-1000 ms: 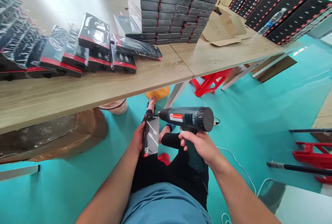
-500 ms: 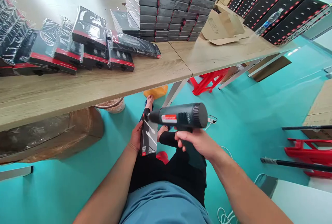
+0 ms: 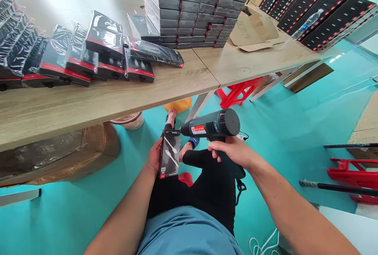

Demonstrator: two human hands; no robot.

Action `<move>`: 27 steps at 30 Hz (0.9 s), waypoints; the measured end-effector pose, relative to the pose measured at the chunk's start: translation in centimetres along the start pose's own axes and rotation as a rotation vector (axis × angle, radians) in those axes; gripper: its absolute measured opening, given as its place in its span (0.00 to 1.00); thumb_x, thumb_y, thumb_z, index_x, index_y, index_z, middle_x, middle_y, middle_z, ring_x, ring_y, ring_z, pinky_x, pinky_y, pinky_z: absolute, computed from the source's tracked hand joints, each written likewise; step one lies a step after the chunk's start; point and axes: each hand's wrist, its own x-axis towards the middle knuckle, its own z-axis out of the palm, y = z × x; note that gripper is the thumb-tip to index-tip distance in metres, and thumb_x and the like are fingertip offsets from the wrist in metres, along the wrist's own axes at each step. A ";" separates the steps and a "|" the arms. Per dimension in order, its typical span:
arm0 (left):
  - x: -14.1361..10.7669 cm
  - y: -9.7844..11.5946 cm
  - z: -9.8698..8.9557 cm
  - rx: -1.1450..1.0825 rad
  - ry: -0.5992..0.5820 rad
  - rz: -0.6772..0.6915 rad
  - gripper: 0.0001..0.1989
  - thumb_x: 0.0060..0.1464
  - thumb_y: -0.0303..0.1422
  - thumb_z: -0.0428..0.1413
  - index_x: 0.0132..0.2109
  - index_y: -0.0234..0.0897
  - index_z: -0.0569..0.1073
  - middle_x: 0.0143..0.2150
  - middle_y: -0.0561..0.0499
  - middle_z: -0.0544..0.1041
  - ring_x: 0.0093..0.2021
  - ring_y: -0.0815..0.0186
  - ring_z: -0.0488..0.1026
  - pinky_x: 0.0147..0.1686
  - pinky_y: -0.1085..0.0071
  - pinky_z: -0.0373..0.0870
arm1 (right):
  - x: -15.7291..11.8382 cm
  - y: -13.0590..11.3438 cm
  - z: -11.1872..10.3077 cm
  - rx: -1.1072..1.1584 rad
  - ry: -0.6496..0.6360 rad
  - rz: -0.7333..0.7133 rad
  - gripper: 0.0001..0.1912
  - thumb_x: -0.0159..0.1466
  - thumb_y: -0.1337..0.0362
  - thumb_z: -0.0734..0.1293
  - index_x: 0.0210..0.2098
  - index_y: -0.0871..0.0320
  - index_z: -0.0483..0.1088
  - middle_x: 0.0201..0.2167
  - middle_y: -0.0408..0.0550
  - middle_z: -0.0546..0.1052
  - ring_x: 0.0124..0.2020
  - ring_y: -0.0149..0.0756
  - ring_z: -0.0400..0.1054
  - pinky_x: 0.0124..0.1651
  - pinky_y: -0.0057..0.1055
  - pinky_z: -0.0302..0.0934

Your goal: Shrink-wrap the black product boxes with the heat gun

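Observation:
My left hand [image 3: 154, 155] holds a flat black box [image 3: 170, 154] by its left edge, above my lap. White cables are pictured on the box's face. My right hand [image 3: 226, 150] is wrapped round the handle of a dark green heat gun [image 3: 211, 124]. The gun's nozzle points left and lies close to the box's upper right corner; whether they touch I cannot tell. On the table [image 3: 189, 74], film-wrapped black and red boxes [image 3: 104, 30] lie in an uneven heap at the left.
A tall stack of dark boxes [image 3: 195, 11] stands on the table beside flattened cardboard [image 3: 254, 32]. A water bottle [image 3: 307, 24] rests on black boxes at the right. Beneath the table are a large carton [image 3: 88, 148], a bin [image 3: 131, 122] and a red stool [image 3: 239, 90].
The heat gun in my right hand has moved right and slightly up, off the box's upper part to its right corner. My left hand and the box have hardly moved.

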 end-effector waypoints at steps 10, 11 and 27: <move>0.5 0.8 -0.4 -0.064 0.029 0.034 0.26 0.64 0.43 0.48 0.62 0.35 0.73 0.44 0.38 0.82 0.50 0.44 0.80 0.45 0.47 0.78 | -4.3 5.1 0.4 0.014 -0.282 0.183 0.09 0.55 0.58 0.74 0.29 0.57 0.75 0.21 0.43 0.75 0.24 0.34 0.68 0.27 0.32 0.64; 0.5 0.9 -0.4 -0.050 0.021 0.039 0.27 0.64 0.44 0.48 0.62 0.34 0.73 0.44 0.38 0.82 0.49 0.44 0.80 0.45 0.48 0.79 | -4.5 5.3 0.3 0.053 -0.227 0.176 0.11 0.56 0.56 0.73 0.30 0.58 0.75 0.22 0.44 0.75 0.25 0.35 0.68 0.28 0.32 0.65; 1.8 1.3 -2.1 -0.107 0.387 0.284 0.21 0.67 0.45 0.45 0.47 0.33 0.73 0.34 0.43 0.80 0.35 0.56 0.80 0.39 0.58 0.78 | -4.5 7.5 3.7 0.332 -0.086 0.154 0.18 0.58 0.53 0.74 0.39 0.61 0.78 0.33 0.49 0.79 0.29 0.35 0.71 0.30 0.32 0.67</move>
